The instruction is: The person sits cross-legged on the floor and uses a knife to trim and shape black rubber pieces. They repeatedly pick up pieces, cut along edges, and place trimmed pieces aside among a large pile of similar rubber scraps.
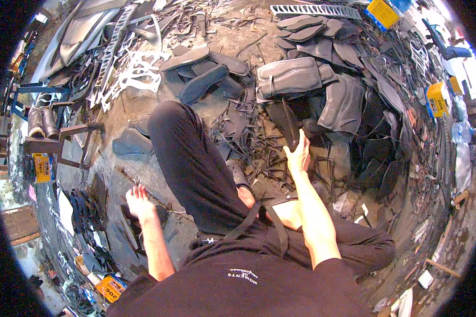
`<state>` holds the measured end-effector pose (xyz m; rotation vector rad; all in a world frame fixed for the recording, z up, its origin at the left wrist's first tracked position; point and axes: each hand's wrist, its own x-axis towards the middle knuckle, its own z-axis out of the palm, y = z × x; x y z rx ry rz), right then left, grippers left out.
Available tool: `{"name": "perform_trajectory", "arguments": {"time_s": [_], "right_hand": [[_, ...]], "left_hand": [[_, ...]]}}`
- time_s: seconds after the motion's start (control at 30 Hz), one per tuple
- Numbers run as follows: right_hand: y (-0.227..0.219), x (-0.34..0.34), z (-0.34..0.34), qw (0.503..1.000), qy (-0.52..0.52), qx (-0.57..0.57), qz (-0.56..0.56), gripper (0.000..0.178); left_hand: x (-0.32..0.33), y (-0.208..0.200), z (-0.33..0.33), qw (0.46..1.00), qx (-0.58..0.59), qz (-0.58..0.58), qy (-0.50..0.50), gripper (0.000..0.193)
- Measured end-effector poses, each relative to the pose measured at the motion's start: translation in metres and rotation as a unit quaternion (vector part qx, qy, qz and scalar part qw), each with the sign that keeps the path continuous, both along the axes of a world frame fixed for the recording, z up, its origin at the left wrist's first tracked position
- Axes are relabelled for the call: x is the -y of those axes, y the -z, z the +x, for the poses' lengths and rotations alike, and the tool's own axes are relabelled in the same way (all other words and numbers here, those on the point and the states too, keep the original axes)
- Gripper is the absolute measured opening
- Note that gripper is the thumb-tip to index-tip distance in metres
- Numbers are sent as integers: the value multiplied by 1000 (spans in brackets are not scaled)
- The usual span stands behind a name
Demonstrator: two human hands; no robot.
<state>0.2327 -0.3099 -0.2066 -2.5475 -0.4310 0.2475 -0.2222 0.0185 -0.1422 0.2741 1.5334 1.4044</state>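
Pinching the near end of a long dark piece (283,120), sole-like in shape, between thumb and fingers of the right hand (300,157), out in front of the body above black offcuts (264,153) strewn on the floor (251,38). Just beyond and to the right, a large heap of dark soles (346,100); farther left, a smaller pile of soles (206,84), loose and overlapping. Holding the left hand (140,205) well apart from the right, low on the left side, fingers slightly curled; cannot tell of anything pinched there. Among containers, clear plastic bottles (463,133) along the far right edge, near one of several yellow box-like packages (437,100) around the rim; cannot make out any contents. At left, on a stool (41,146), a pair of shoes (43,122).
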Motion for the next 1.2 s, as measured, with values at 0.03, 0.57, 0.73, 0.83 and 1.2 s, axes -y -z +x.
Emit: {"name": "perform_trajectory", "arguments": {"time_s": [0.03,0.57,0.73,0.83,1.2], "right_hand": [[5,5,9,1000,-10,4,-15,90],[-200,18,-99,929,-7,-166,329,57],[-239,51,-128,970,-64,-135,192,63],[-241,55,-130,974,-89,-112,173,53],[-198,0,-54,972,5,126,200,52]], "left_hand": [[26,-51,70,988,-90,96,86,42],[158,-144,338,760,53,25,648,51],[146,-168,332,755,63,87,647,50],[149,-174,330,745,65,92,658,52],[204,-191,312,764,111,9,636,55]]}}
